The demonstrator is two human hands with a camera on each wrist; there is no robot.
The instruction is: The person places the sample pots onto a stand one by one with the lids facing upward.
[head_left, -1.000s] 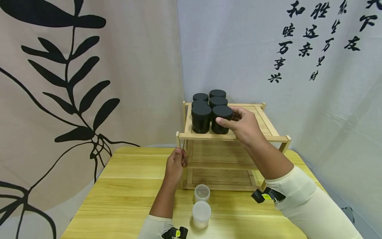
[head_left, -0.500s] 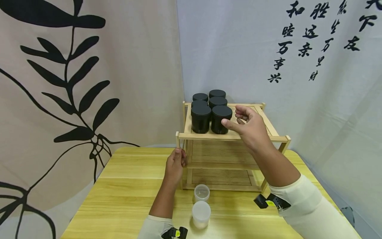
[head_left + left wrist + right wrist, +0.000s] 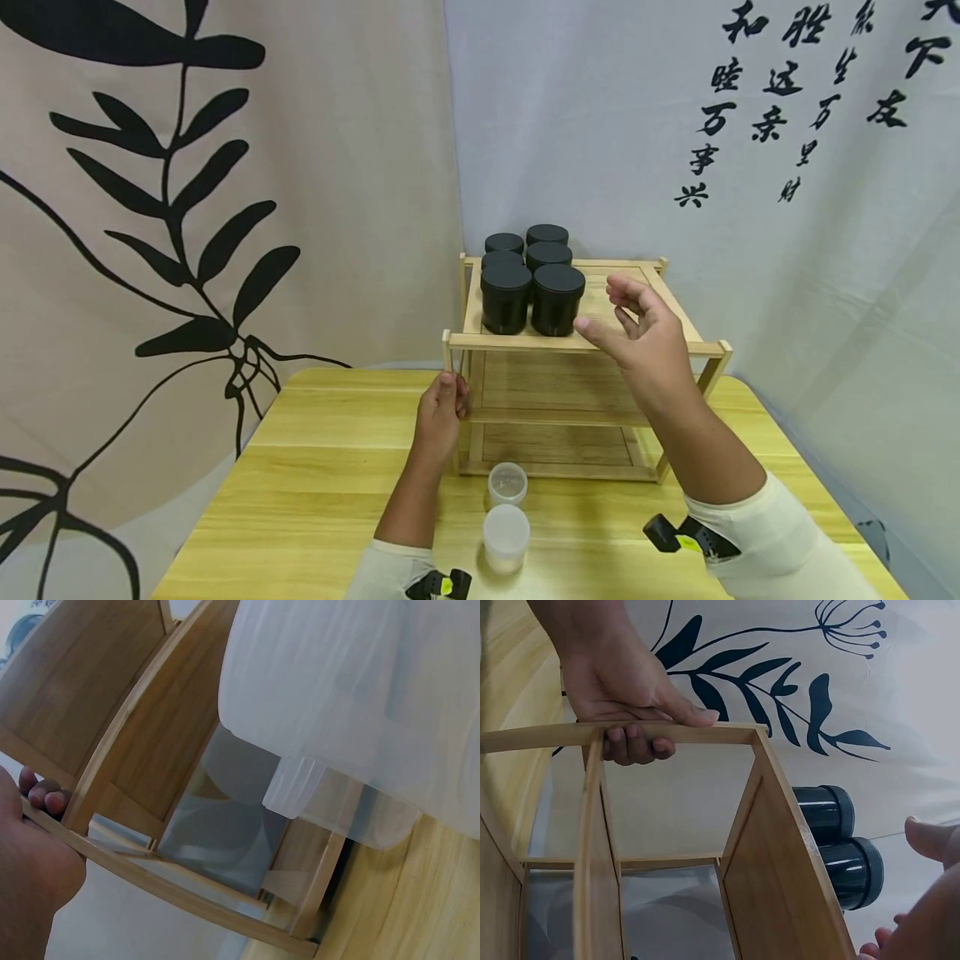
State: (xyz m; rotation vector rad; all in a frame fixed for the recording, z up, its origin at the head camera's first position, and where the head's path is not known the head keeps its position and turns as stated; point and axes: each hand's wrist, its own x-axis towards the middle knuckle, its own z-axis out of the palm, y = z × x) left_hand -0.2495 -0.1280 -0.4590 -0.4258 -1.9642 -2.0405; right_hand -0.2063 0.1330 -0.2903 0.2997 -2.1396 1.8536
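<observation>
On the top shelf of a wooden three-tier rack (image 3: 555, 416) stand several black lidded jars (image 3: 555, 310) in two rows toward the left. My left hand (image 3: 441, 417) grips the rack's front left post; in the right wrist view its fingers (image 3: 634, 746) curl round that post. Just right of the front right jar is my right hand (image 3: 645, 342), thumb and fingers spread apart with nothing between them. Two translucent cups (image 3: 506, 533) stand one behind the other on the table before the rack; in the left wrist view they loom large (image 3: 315, 682).
A yellow wood-grain table (image 3: 315, 492) carries the rack. The two lower shelves hold nothing visible. Behind hangs a pale curtain (image 3: 360, 167) with black leaf prints and characters.
My right hand has let go of the front right jar and drawn back to the right and toward me. The left hand stays on the post, and the jars stay in place.
</observation>
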